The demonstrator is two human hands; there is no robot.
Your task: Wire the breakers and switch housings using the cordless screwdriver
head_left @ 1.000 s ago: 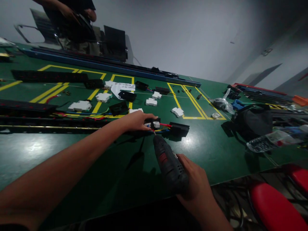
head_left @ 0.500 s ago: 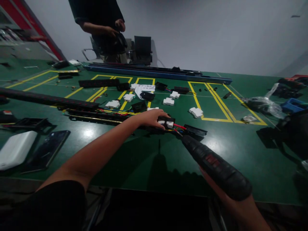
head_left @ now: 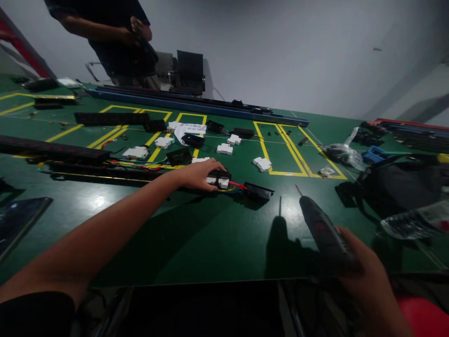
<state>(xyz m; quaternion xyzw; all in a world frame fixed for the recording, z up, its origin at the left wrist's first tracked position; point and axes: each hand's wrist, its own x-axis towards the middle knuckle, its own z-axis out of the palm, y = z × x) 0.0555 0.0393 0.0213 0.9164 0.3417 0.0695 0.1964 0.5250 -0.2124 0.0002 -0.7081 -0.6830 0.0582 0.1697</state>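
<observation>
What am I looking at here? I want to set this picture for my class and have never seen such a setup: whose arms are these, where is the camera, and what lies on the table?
The camera sits on a person's head and looks down at their own two bare hands. The left hand presses on a small black part with white clips and coloured wires. The right hand holds a dark electric screwdriver, its tip raised off the green table, apart from the part. Scattered on the table are white blocks, long black strips and yellow marking lines. Another person stands at the far side.
</observation>
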